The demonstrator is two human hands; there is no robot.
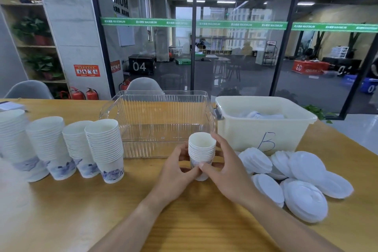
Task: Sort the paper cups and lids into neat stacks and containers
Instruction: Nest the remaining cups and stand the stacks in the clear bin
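Closest to me, both hands, left hand (180,166) and right hand (223,166), are wrapped around a short cup stack (201,154) standing on the table (194,221). Loose white lids (302,196) are piled to the right, unsorted. Four tall cup stacks (61,147) look done. Clear bin (163,96) looks empty; cream tub B (266,133) holds something white.

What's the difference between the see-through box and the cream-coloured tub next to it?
The clear box has ribbed transparent walls, so the table shows through it; the cream tub is opaque. The clear box looks empty, while the cream tub has some white things inside, too hidden to identify. The cream tub has a handwritten "B" on its front; the clear box shows no label. Both are open-topped, rectangular, and stand side by side on the wooden table.
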